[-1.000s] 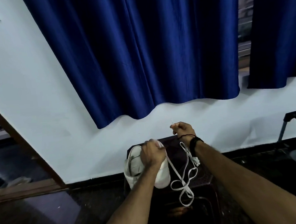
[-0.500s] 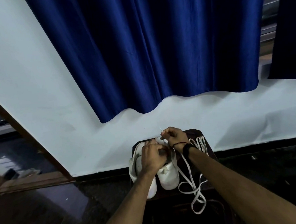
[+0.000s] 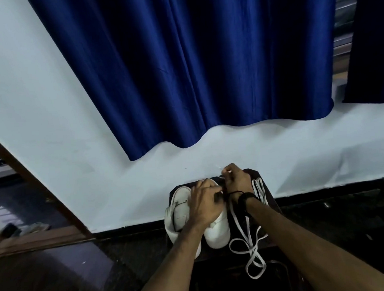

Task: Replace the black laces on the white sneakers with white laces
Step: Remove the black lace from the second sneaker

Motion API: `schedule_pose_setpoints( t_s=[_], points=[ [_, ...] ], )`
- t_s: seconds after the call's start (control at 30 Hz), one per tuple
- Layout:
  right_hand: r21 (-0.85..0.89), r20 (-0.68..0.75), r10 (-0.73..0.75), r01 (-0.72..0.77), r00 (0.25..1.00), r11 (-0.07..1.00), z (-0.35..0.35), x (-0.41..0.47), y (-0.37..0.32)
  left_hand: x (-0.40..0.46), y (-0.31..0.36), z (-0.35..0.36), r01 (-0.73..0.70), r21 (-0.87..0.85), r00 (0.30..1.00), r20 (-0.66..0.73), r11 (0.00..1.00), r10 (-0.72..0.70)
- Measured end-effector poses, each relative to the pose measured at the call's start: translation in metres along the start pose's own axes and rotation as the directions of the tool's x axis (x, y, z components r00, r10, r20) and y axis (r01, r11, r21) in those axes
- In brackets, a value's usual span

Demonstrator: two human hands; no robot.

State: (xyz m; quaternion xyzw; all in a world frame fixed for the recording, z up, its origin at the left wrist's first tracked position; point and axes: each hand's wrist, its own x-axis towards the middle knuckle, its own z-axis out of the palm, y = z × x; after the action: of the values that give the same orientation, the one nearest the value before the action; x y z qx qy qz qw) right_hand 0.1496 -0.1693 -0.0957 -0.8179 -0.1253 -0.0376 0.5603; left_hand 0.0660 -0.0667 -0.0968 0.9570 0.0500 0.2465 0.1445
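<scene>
The left hand point(image 3: 207, 204) lies curled over the top of the right sneaker point(image 3: 217, 232), fingers bent down onto the lacing area and gripping the shoe. The right hand point(image 3: 237, 182) is just beyond and to the right of it, touching the left hand's fingertips; its fingers are curled tight and pinch the end of a white lace point(image 3: 248, 236), a thin pale tip showing at the knuckles. A black band point(image 3: 246, 197) and a thin dark cord circle the right wrist.

From under the right hand the white lace runs down along the right side of the sneaker, crosses itself in loose loops near the toe, and trails over the near edge of the counter point(image 3: 272, 199). A second white lace point(image 3: 260, 189) lies bunched just right of the right wrist, on the counter's far right part.

The left sneaker point(image 3: 179, 210) stands touching the right one on its left side, partly hidden by the left forearm. A dark line shows along its upper; whether that is a black lace cannot be told. Both shoes point toward the camera, toes at the near edge.

The counter is small, dark and stands against a pale wall point(image 3: 50, 131). Above it hangs a blue curtain point(image 3: 193, 66), its wavy hem ending well above the hands. A second dark curtain point(image 3: 371, 40) hangs at the far right. A brown door frame point(image 3: 32, 189) slants at the left, and the floor point(image 3: 71, 276) is dark and glossy.
</scene>
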Motion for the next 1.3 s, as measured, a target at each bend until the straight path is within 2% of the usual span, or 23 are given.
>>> schedule_pose_setpoints(
  t_s=[0.07, 0.13, 0.17, 0.23, 0.3, 0.37, 0.43, 0.5, 0.6, 0.77, 0.9, 1.0, 1.07, 1.17, 1.3],
  points=[
    [-0.092, -0.028, 0.064, -0.067, 0.998, 0.994, -0.011, 0.006, 0.012, 0.001, 0.005, -0.003, 0.114, -0.005, 0.991, -0.074, 0.994, -0.114],
    [-0.264, 0.059, 0.085, -0.066, 0.995, 0.962, -0.019, 0.012, 0.025, 0.003, 0.002, -0.012, 0.347, -0.007, 0.929, -0.137, 0.938, -0.344],
    [-0.345, 0.113, 0.093, -0.049, 0.989, 0.937, -0.022, 0.012, 0.026, 0.003, -0.002, -0.014, 0.445, 0.059, 0.894, -0.093, 0.893, -0.439],
    [-0.429, 0.15, 0.069, 0.002, 0.986, 0.903, -0.023, 0.01, 0.023, 0.003, -0.012, -0.017, 0.529, 0.169, 0.837, 0.054, 0.831, -0.544],
    [-0.361, 0.1, -0.017, 0.052, 0.995, 0.931, -0.015, 0.005, 0.009, 0.004, -0.015, -0.019, 0.55, 0.144, 0.81, 0.149, 0.823, -0.567],
    [-0.201, 0.103, -0.073, 0.093, 0.992, 0.975, -0.002, -0.001, -0.012, 0.009, -0.015, -0.02, 0.568, 0.101, 0.792, 0.205, 0.817, -0.576],
    [-0.035, 0.223, -0.059, 0.069, 0.973, 0.997, 0.01, -0.006, -0.031, 0.017, -0.013, -0.025, 0.613, 0.105, 0.746, 0.25, 0.783, -0.617],
    [0.033, 0.338, -0.035, 0.025, 0.941, 0.999, 0.022, -0.011, -0.04, 0.024, -0.01, -0.031, 0.651, 0.157, 0.696, 0.268, 0.743, -0.666],
    [-0.141, 0.328, -0.017, 0.067, 0.944, 0.988, 0.032, -0.014, -0.04, 0.027, -0.008, -0.04, 0.665, 0.204, 0.66, 0.289, 0.719, -0.693],
    [-0.397, 0.236, -0.054, 0.147, 0.97, 0.906, 0.032, -0.018, -0.037, 0.025, -0.025, -0.043, 0.723, 0.126, 0.603, 0.364, 0.68, -0.709],
    [-0.518, 0.191, -0.06, 0.153, 0.98, 0.842, 0.036, -0.015, -0.026, 0.019, -0.035, -0.037, 0.736, 0.045, 0.601, 0.414, 0.675, -0.683],
    [-0.569, 0.154, -0.074, 0.149, 0.985, 0.808, 0.039, -0.013, -0.017, 0.017, -0.04, -0.03, 0.758, 0.028, 0.589, 0.4, 0.652, -0.702],
    [-0.585, 0.126, -0.095, 0.152, 0.987, 0.797, 0.04, -0.013, -0.012, 0.012, -0.032, -0.03, 0.73, 0.011, 0.634, 0.361, 0.683, -0.683],
    [-0.612, 0.094, -0.098, 0.135, 0.991, 0.779, 0.04, -0.015, -0.006, 0.002, -0.019, -0.022, 0.636, 0.025, 0.749, 0.218, 0.771, -0.625],
    [-0.548, 0.053, -0.086, 0.101, 0.995, 0.831, 0.038, -0.011, 0.002, -0.005, -0.004, -0.014, 0.565, 0.072, 0.82, 0.061, 0.822, -0.569]
  ],
)
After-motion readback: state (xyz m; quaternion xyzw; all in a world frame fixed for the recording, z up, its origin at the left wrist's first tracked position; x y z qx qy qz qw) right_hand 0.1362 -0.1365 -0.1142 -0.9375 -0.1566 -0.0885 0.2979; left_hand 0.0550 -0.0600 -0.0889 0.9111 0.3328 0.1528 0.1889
